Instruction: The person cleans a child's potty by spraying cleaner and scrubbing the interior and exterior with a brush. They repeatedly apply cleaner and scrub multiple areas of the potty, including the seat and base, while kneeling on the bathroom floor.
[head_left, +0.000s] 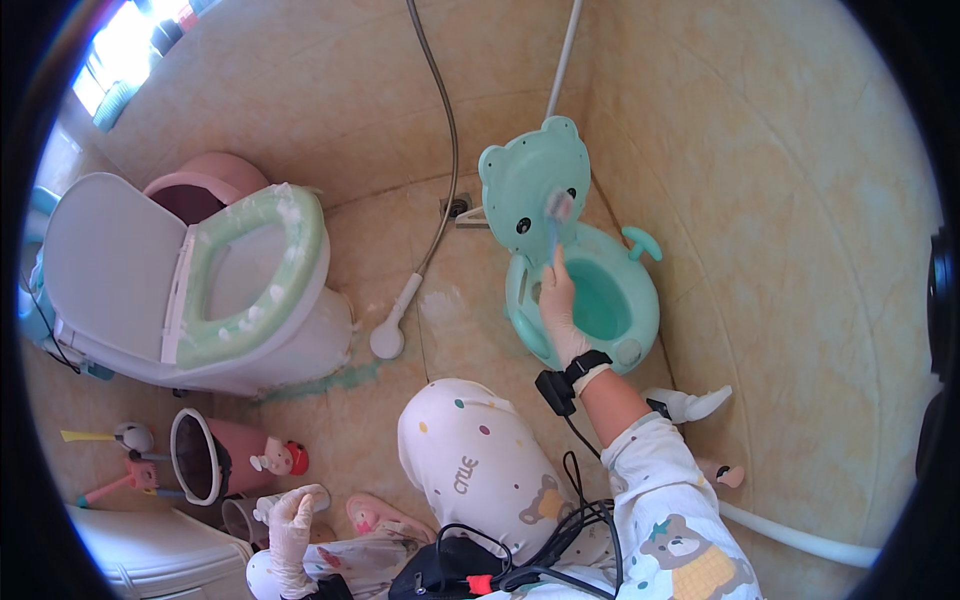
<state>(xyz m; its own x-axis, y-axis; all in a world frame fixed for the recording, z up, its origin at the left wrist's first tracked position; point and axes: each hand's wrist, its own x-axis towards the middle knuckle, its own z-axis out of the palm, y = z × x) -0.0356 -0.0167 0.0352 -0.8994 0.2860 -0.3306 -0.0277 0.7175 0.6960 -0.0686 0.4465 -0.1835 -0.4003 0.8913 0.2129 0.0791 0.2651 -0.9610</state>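
Observation:
My right hand (562, 300), in a pale glove with a black strap at the wrist, holds the blue handle of a brush (557, 210). Its blurred bristle head is at the raised bear-shaped lid (532, 161) of a turquoise child's potty (645, 300). Whether the bristles touch the lid cannot be told. Low at the left, my gloved left hand (291, 525) is raised with its fingers bent together, near a pink waste bin; whether it holds anything is unclear.
A toilet (330, 315) with a green seat ring (199, 292) bearing white foam stands left. A shower head (387, 339) lies on the tiled floor, its hose (450, 112) running upward. Nearby are a pink waste bin (244, 450), a pink slipper (390, 517), white bottles (686, 405) and black cables (562, 532).

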